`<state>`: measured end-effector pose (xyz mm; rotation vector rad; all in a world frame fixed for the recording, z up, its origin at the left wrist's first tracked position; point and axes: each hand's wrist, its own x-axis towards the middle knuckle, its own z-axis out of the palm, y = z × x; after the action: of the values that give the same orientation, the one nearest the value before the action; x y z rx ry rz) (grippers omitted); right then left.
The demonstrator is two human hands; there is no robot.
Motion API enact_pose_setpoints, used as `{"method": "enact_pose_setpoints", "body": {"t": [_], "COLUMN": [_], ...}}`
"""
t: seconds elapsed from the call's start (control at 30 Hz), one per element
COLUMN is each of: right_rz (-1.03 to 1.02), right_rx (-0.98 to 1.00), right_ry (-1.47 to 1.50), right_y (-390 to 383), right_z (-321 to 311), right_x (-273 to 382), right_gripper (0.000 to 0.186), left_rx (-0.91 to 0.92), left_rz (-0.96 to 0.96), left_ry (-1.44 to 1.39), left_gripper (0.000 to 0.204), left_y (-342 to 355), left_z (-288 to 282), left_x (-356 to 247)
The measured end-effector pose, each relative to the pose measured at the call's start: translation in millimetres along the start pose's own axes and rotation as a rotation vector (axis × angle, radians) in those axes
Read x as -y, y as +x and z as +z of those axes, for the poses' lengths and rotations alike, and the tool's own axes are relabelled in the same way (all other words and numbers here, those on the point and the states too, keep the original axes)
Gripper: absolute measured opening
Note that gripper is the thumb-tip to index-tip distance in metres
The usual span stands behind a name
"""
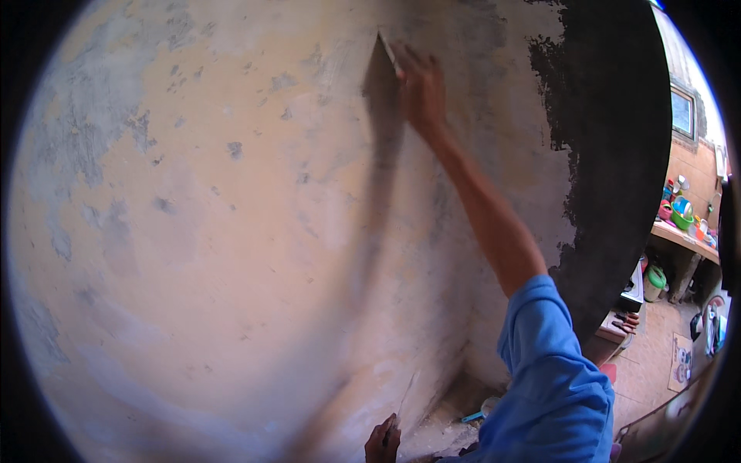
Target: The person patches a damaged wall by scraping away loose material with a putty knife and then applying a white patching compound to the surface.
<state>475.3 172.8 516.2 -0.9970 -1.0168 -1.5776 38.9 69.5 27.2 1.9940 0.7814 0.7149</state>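
My right arm, in a blue sleeve, reaches up across a patchy cream and grey plastered wall [255,231]. My right hand [422,89] is closed on a thin flat scraper [392,55], seen nearly edge-on against the wall. Its fingers are stretched along the blade, and a dark pointed shadow falls beside it. Low in the picture, my left hand [382,441] is closed near the wall's foot. A narrow dark edge shows in its fingers, but the thing it holds cannot be made out.
A dark unplastered band [610,154] runs down the wall to the right. By the wall's foot lies a light-blue-handled tool [472,417]. Farther right, a counter [687,235] carries colourful bowls, and a green-lidded bucket [654,282] stands below on the tiled floor [652,339].
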Motion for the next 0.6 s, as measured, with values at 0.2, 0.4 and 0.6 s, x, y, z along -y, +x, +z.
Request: {"method": "enact_pose_setpoints", "body": {"t": [0.2,0.4,0.6], "right_rz": [0.006,0.113,0.218], "right_rx": [0.101,0.219,0.255], "right_ry": [0.024,0.036,0.125], "right_y": [-19,-70,78], "right_z": [-21,-63,-24], "right_x": [11,23,-71], "right_gripper": [0.049,0.043,0.033], "left_rx": [0.052,-0.063,0.068], "left_rz": [-0.217,-0.026,-0.287], "left_ry": [-0.211,-0.117,-0.312], "left_gripper": [0.033,0.028,0.030], "left_y": [-1,11,14], "left_z": [5,0,2], "left_x": [48,1,24]}}
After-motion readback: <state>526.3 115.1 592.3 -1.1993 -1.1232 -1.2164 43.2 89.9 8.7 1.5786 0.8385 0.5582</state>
